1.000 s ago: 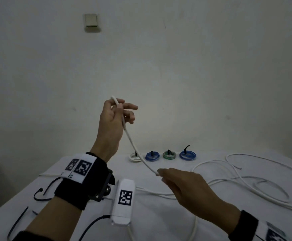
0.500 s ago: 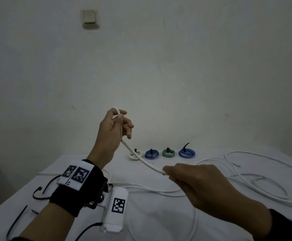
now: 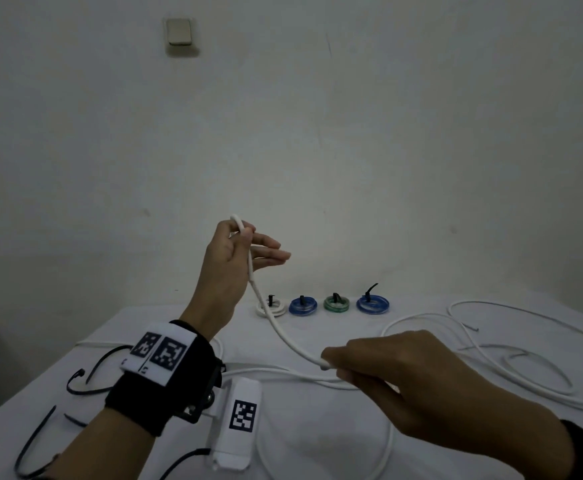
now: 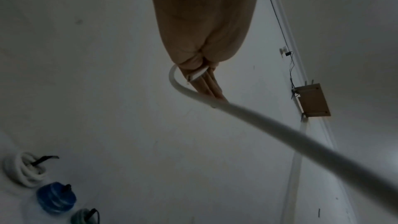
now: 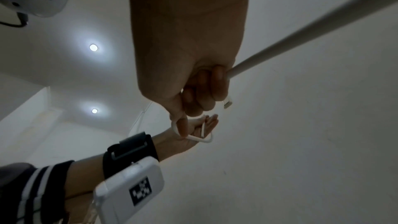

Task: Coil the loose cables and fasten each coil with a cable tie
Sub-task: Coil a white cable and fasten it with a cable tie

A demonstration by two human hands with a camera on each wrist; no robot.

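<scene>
A long white cable (image 3: 283, 336) hangs in a curve between my two hands above the table. My left hand (image 3: 245, 244) is raised; its thumb pinches the cable's end bend against the index finger, and the other fingers (image 3: 272, 254) stick out straight. The left wrist view shows the cable (image 4: 269, 125) looping round that hand (image 4: 200, 67). Lower and to the right, my right hand (image 3: 338, 365) grips the cable with curled fingers. In the right wrist view the cable (image 5: 301, 31) passes through that fist (image 5: 202, 94). The rest of the cable (image 3: 491, 362) lies in loose loops on the table.
Tied coils stand in a row at the back of the white table (image 3: 318, 445): white (image 3: 272, 308), blue (image 3: 303, 305), green (image 3: 336, 304), blue (image 3: 372, 304). Loose black cable ties (image 3: 85, 379) lie at the table's left edge. A plain wall stands behind.
My left hand's lower fingers have straightened out from a curled hold, while the thumb keeps its pinch. The right hand stays gripping the cable at about the same place.
</scene>
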